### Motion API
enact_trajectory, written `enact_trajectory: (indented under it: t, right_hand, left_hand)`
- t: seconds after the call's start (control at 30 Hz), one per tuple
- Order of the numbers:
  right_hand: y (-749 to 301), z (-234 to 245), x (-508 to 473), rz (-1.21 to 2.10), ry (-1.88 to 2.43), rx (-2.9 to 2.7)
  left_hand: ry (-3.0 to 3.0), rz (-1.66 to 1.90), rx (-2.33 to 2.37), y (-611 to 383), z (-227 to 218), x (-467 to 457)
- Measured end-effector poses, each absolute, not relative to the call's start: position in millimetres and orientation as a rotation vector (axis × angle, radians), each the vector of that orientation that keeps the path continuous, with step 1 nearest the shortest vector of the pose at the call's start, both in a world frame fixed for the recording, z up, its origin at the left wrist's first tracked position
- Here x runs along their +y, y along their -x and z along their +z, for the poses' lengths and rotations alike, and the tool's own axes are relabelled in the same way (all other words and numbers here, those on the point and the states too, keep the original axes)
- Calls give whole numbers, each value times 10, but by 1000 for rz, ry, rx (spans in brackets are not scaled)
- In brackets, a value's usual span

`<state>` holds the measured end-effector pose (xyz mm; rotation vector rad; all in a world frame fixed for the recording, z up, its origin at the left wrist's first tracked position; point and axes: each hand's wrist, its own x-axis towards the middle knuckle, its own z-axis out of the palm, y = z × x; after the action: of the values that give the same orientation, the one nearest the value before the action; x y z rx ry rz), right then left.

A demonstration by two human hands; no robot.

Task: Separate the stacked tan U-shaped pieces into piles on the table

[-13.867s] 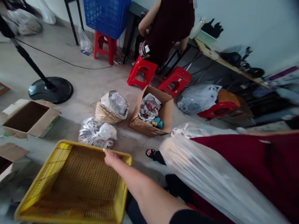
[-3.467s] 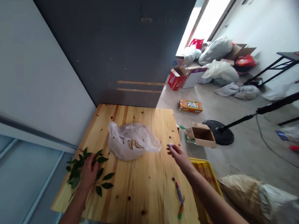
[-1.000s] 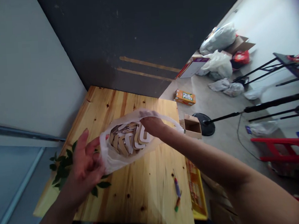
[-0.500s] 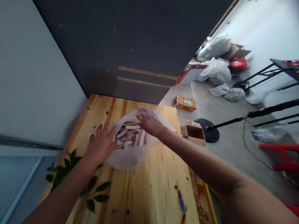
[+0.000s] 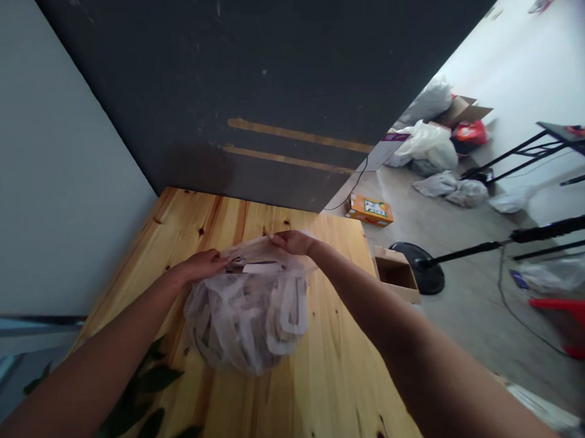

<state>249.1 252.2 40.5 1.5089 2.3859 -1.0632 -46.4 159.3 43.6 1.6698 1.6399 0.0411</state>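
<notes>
A thin translucent plastic bag (image 5: 245, 332) stands on the wooden table, bulging with pale, flat cut pieces (image 5: 262, 268) that look like cardboard. My left hand (image 5: 205, 264) pinches the left side of its mouth. At the far right of the mouth, the fingers of my right hand (image 5: 291, 242) are closed on the rim. Between the hands the mouth is a narrow gap, where some pieces show. Other pieces appear blurred through the plastic, and the bag's underside is hidden.
The wooden table (image 5: 332, 350) meets a dark panel (image 5: 262, 67) at the back. Green leaves (image 5: 151, 416) lie at the left front. A thin tool (image 5: 386, 432) is partly visible at the front edge. An open cardboard box (image 5: 396, 272) and a black stand base (image 5: 421, 267) are right of the table.
Both hands have closed on the bag's rim and drawn it up and inward. The wide mouth has narrowed, and the filled bag now stands taller, nearer me. The view has shifted slightly.
</notes>
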Motion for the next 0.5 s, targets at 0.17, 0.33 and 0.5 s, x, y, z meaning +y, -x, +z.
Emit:
enact_trajectory:
  t: [0.17,0.33,0.5]
  right_hand:
    - [-2747,154,2510,-1300,-1610,2128]
    - [-2958,30,2222,-2087,-1638,1540]
    - [-2997,-80,1807,-2702,-1722,1247]
  left_hand:
    - [-1553,-3,1520,491,316,1581]
    - [-1360,119,1487,521,184,1502]
    - [-1255,276,1555,533,62,1387]
